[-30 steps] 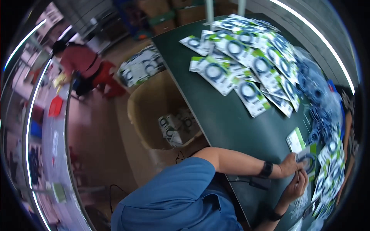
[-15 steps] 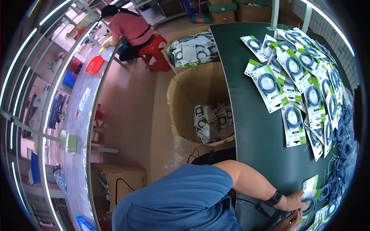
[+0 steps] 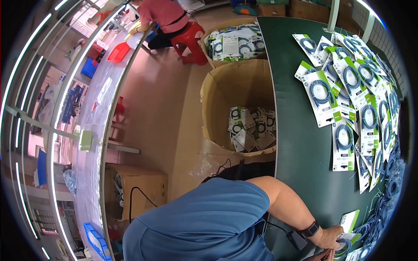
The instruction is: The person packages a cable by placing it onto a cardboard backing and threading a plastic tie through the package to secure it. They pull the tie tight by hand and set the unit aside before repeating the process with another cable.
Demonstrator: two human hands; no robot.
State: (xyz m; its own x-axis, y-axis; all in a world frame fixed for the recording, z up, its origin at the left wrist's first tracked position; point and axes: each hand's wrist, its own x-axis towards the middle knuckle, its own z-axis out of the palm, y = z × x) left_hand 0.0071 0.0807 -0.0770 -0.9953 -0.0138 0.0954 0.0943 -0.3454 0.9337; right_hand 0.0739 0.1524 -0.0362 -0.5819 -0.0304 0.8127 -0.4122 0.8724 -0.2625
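Note:
My left hand (image 3: 329,237), with a dark watch on its wrist, reaches over the green table and grips a white-and-green cardboard packaging card (image 3: 353,237) with a coiled blue-grey cable (image 3: 344,248) on it. Just below, at the lower edge, my right hand (image 3: 323,255) has its fingers bent beside the same card. Its fingertips are partly hidden, so I cannot tell what they hold. Another white-and-green card (image 3: 349,221) lies just beyond my left hand. Loose coiled blue cables (image 3: 379,209) are heaped along the table's right side.
Many carded cables (image 3: 344,139) lie piled on the green table (image 3: 296,130). A large cardboard box (image 3: 213,100) with cards inside stands left of it, a fuller box (image 3: 235,45) behind. A person (image 3: 161,17) sits on a red stool (image 3: 189,41). A black box-shaped device (image 3: 297,239) is beside my left forearm.
The whole view has shifted, so the table and piles sit slightly farther right. Both hands stay at the same card, with my right hand lower and less in view.

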